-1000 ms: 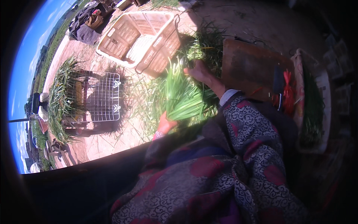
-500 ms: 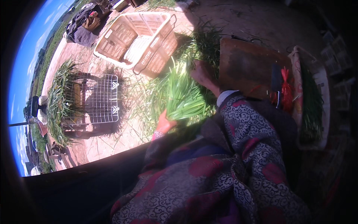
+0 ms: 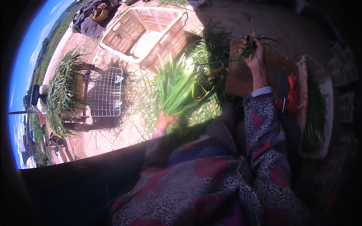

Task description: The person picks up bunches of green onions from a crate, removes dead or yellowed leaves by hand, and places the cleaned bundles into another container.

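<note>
My left hand [image 3: 164, 121] is closed round the lower end of a bunch of chives [image 3: 175, 84], its long bright green leaves fanning upward in the sun. Raised over a brown board [image 3: 238, 77] at the right, my right hand [image 3: 257, 58] is closed on a small tuft of loose leaves [image 3: 248, 46], some of them dark or dry. A few long leaves trail between the bunch and the right side. More cut leaves [image 3: 215, 45] lie heaped beyond the bunch.
A pale plastic crate [image 3: 145, 60] with wire handles stands ahead. Left of it, a white wire rack [image 3: 102, 90] sits beside piled greens [image 3: 62, 94]. Red ties [image 3: 291, 96] lie on the board's right, near another crate [image 3: 328, 113] holding dark greens.
My right hand has moved from the top of the bunch to the right and up over the board, carrying loose leaves. My left hand still holds the bunch, which now spreads more upright.
</note>
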The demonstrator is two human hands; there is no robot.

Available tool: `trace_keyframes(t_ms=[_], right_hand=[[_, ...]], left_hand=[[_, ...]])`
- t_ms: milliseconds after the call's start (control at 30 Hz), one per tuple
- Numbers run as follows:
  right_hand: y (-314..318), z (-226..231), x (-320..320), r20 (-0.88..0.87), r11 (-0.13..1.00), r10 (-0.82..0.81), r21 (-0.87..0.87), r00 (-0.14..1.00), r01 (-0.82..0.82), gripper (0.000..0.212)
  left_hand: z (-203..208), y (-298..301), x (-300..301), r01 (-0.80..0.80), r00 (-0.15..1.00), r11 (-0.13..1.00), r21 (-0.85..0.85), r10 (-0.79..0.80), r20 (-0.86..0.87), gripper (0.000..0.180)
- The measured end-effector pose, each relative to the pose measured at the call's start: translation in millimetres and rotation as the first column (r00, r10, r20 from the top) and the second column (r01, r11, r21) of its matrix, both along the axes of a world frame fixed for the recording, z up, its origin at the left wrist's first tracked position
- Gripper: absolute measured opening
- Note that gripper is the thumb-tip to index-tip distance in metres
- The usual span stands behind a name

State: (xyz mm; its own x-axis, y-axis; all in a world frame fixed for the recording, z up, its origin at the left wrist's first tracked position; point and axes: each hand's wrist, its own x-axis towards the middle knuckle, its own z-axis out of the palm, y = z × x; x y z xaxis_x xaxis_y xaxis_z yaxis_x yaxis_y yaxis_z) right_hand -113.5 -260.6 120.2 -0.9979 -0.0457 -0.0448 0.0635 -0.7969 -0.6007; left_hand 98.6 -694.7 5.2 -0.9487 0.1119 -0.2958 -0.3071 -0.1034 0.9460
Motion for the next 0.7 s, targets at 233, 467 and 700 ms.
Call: trace_keyframes(t_ms=[233,467,700], right_hand=[[-44,13,12,0.196,0.990,-0.002,0.135,0.981,-0.025,0.018],[-119,-8,33,0.120,0.642,0.225,0.728,0.967,-0.240,0.013],[-158,-26,43,-0.013,0.469,0.198,0.879,0.980,-0.083,0.036]], left_hand=[[-23,-9,8,0.018,0.977,0.990,0.137,-0.047,0.208,0.015],[-21,-2,7,0.003,0.960,0.961,0.276,-0.081,0.269,0.014],[-22,6,14,-0.023,0.905,0.782,0.623,-0.248,0.345,0.028]])
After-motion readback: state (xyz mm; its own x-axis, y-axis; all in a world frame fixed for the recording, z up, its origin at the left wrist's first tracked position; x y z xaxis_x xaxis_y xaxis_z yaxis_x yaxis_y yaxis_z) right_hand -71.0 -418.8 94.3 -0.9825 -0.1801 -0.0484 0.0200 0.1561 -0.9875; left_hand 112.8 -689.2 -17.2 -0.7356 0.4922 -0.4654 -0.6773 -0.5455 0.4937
